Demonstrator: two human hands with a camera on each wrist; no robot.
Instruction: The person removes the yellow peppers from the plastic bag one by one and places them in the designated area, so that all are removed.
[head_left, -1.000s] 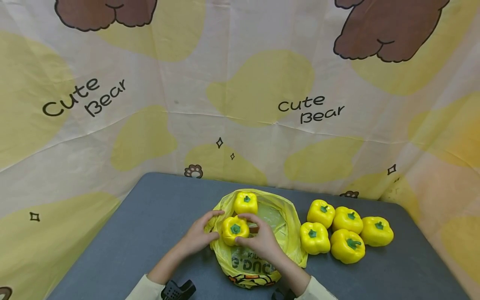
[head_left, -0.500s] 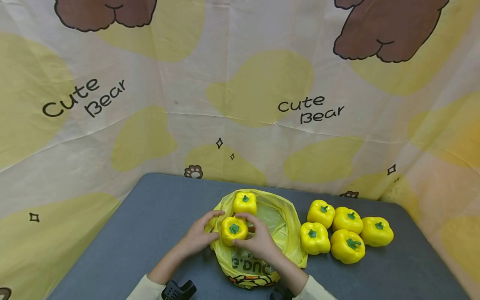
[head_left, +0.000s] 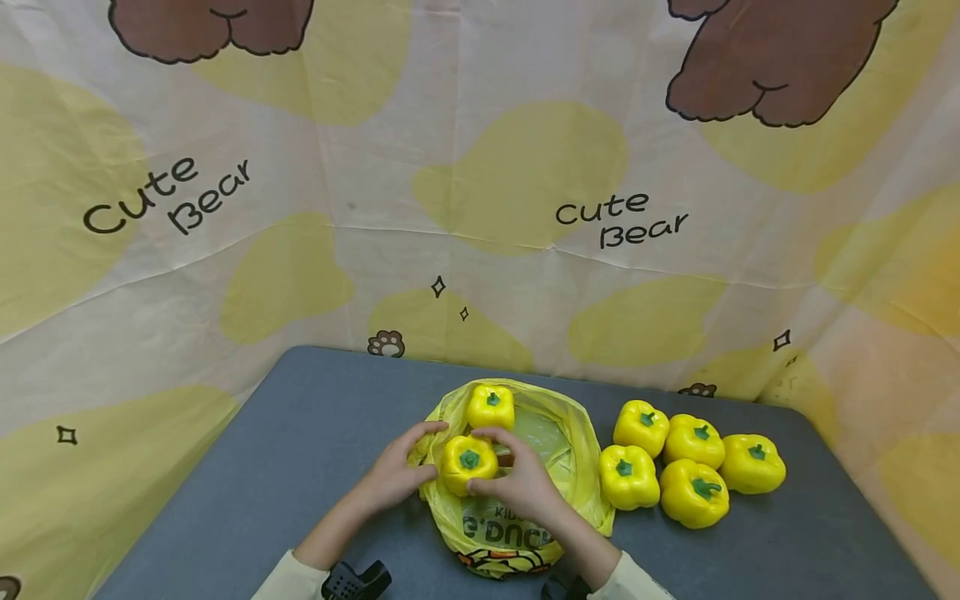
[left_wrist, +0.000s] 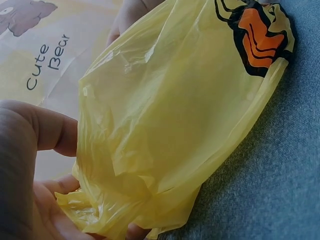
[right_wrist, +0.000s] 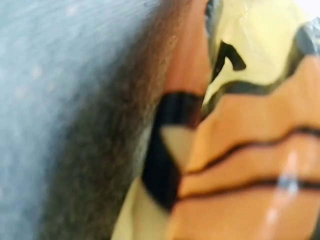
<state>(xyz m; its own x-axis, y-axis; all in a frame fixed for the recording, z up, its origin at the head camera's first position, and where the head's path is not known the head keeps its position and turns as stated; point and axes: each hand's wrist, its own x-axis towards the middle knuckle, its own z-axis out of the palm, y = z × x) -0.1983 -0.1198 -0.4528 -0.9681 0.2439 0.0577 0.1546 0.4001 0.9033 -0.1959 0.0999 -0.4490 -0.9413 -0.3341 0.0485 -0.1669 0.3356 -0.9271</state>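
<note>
A yellow plastic bag [head_left: 588, 467] with black lettering and an orange print stands on the table with its mouth spread wide. My left hand [head_left: 397, 471] holds the bag's left rim; in the left wrist view, bunched plastic [left_wrist: 100, 210] lies between its thumb and fingers. Inside the mouth, my right hand [head_left: 525, 479] grips a yellow bell pepper [head_left: 469, 479] with a green stem, thumb on the near side and fingers behind. Another yellow bell pepper [head_left: 489, 410] sits at the back of the bag. The right wrist view is filled by the bag's orange print [right_wrist: 250, 165], and no hand shows there.
Several yellow bell peppers [head_left: 694, 504] are clustered on the table just right of the bag. The grey-blue table [head_left: 315, 417] meets a printed cloth backdrop [head_left: 517, 308] along its back edge. A black wrist device [head_left: 356, 579] sits at the left cuff.
</note>
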